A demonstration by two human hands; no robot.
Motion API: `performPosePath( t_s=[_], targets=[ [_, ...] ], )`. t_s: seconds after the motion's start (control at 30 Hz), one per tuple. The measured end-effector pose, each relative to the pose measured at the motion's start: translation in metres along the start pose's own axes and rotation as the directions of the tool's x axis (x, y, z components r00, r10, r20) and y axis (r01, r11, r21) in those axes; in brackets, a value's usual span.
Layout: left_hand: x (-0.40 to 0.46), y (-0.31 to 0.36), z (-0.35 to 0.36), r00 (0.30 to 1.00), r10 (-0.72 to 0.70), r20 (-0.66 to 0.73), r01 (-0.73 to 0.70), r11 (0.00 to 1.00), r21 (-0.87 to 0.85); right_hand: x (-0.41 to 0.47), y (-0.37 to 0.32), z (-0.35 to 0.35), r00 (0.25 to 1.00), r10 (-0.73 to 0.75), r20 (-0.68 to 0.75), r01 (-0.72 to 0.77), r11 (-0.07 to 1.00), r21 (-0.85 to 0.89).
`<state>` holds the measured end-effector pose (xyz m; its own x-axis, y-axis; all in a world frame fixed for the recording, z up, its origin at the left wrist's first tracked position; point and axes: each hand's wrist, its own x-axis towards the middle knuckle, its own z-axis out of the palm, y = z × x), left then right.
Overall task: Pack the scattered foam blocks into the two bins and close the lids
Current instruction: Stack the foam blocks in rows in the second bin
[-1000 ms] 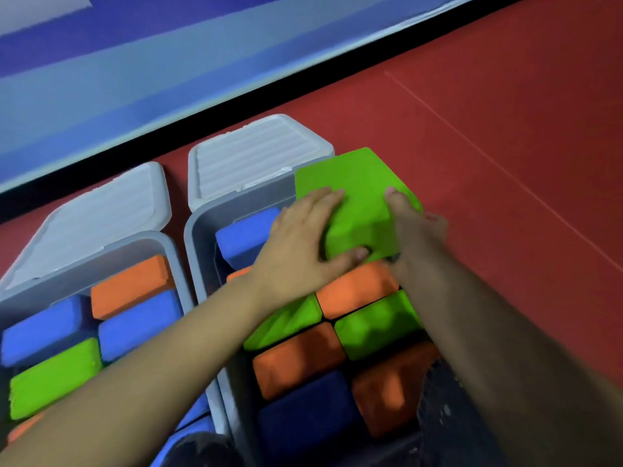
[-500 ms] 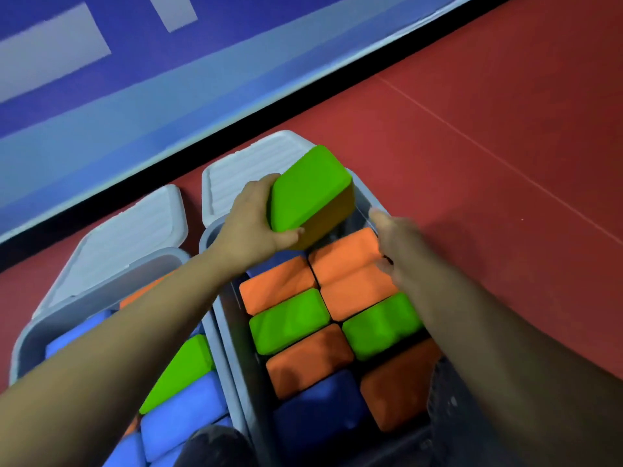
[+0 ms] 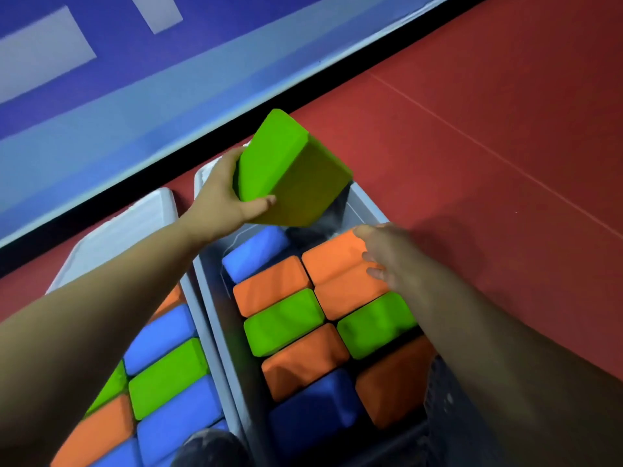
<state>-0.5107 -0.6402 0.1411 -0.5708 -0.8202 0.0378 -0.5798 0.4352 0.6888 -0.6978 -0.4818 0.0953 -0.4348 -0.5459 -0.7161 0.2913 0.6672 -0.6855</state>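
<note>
Green foam block (image 3: pixel 290 166) gripped aloft by left hand (image 3: pixel 222 200); below it, right bin (image 3: pixel 215 284) nearly full; right hand (image 3: pixel 387 254) rests open; lids unclosed.

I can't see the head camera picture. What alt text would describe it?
A person's left hand holds a green foam block above the right bin, packed with orange, green and blue blocks. The right hand rests on an orange block; a second bin sits alongside.
</note>
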Motion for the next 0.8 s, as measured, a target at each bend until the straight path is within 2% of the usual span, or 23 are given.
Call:
performPosePath(
  t_s=[0.17,0.27,0.37,0.5,0.67,0.8],
  targets=[
    [-0.023,-0.015,0.02,0.988,0.003,0.155,-0.011,0.999,0.051,-0.004,-0.001,0.0,1.0,0.018,0.0,-0.018,1.0,0.005],
    [-0.01,-0.014,0.027,0.968,-0.006,0.252,-0.034,0.988,0.152,-0.005,0.001,0.001,1.0,0.017,-0.016,-0.016,0.999,0.034],
    [0.02,-0.007,0.036,0.94,-0.096,0.329,0.007,0.965,0.263,-0.009,0.001,0.001,0.999,-0.02,-0.045,0.022,0.998,0.052],
    [0.036,-0.003,0.075,0.868,-0.205,0.452,0.018,0.923,0.384,-0.012,-0.002,-0.004,0.994,-0.073,-0.086,0.078,0.995,0.06],
    [0.021,-0.026,0.097,0.832,-0.349,0.432,0.07,0.838,0.541,-0.006,0.006,-0.016,0.995,-0.073,-0.068,0.072,0.997,-0.012],
    [0.001,-0.042,0.107,0.866,-0.356,0.351,0.107,0.818,0.566,-0.004,0.019,-0.027,0.99,-0.122,-0.071,0.115,0.989,-0.094]
  ],
)
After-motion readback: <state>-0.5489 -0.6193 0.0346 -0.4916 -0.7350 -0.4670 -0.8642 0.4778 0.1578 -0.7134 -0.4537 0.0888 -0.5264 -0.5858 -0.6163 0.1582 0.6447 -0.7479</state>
